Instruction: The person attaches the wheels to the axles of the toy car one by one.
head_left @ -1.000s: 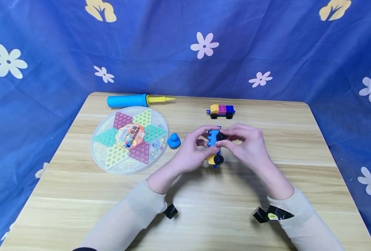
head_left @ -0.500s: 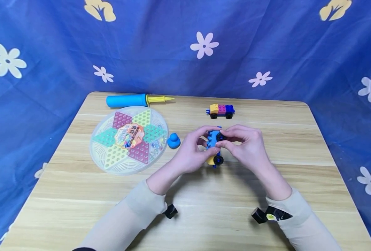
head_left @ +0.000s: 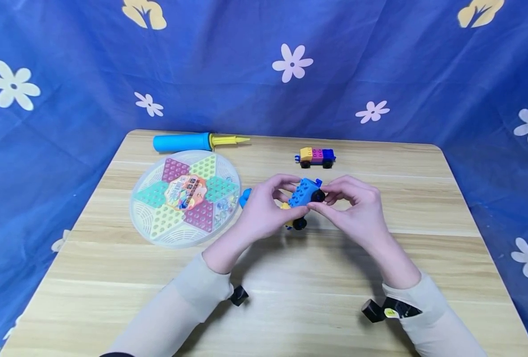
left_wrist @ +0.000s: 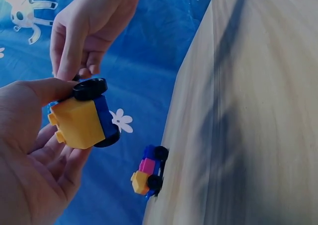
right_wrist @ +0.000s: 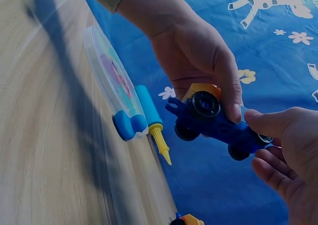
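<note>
Both hands hold a toy block car [head_left: 303,192] above the middle of the table. It has light blue studded bricks, a yellow brick [left_wrist: 79,123] at one end, a dark blue chassis [right_wrist: 221,129] and black wheels. My left hand [head_left: 265,207] grips it from the side, thumb along the bricks and fingers behind. My right hand [head_left: 357,210] pinches its blue end near a wheel, between thumb and fingers. The car is tilted, its studs turned toward the left hand. In the right wrist view the underside and wheels show.
Behind the hands stands a second block car [head_left: 317,155] in yellow, pink and dark blue. At the left lie a round Chinese checkers board [head_left: 152,233] and a blue hand pump [head_left: 181,143] with a yellow nozzle. A small blue round-topped piece [head_left: 245,197] is partly hidden by the left hand.
The held car has turned so its studded top faces up more and its yellow end swings left. My left hand has shifted slightly left, now overlapping the small blue piece.
</note>
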### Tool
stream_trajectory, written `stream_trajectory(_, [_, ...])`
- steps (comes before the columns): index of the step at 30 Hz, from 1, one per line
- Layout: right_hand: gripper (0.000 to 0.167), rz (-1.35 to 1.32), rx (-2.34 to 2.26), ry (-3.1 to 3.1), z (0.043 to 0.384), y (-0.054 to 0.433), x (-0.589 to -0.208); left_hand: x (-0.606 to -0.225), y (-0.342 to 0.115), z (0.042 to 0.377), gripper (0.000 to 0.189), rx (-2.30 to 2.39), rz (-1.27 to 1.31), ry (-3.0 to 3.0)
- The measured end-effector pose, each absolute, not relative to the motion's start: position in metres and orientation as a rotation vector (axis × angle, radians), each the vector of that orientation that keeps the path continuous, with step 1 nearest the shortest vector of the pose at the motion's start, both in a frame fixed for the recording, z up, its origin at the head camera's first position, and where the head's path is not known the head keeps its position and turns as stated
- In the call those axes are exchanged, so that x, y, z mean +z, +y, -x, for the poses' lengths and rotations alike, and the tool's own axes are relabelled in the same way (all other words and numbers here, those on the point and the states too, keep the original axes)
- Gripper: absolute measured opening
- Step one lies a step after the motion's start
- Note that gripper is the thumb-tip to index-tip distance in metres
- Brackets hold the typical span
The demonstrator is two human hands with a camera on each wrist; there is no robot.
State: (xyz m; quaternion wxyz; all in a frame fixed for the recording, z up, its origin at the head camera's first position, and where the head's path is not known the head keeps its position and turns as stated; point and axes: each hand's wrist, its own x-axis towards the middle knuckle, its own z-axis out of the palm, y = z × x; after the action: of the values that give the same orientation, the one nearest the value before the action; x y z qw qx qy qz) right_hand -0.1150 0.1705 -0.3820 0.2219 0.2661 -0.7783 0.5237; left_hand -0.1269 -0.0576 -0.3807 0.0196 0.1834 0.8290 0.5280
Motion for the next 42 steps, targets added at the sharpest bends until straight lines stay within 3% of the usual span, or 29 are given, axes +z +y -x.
stream_trajectory(18, [0.055, -0.795, 1.354, -2.479, 0.112, 0.184, -0.376, -0.376, -0.062, 0.124, 0.044, 1.296, -0.847, 2.808])
stream_trajectory(29, [0.044, -0.991, 1.375, -2.495, 0.110, 0.187, -0.384, -0.372, -0.060, 0.119, 0.043, 1.039, -0.992, 2.935])
stream_trajectory(38, [0.048, -0.922, 1.561, -2.329, 0.112, 0.200, -0.396, -0.382, -0.075, 0.126, 0.070, 1.355, -1.061, 2.771])
stream_trajectory(42, [0.050, -0.868, 1.677, -2.289, 0.111, 0.208, -0.399, -0.387, -0.077, 0.126, 0.066, 1.428, -1.010, 2.684])
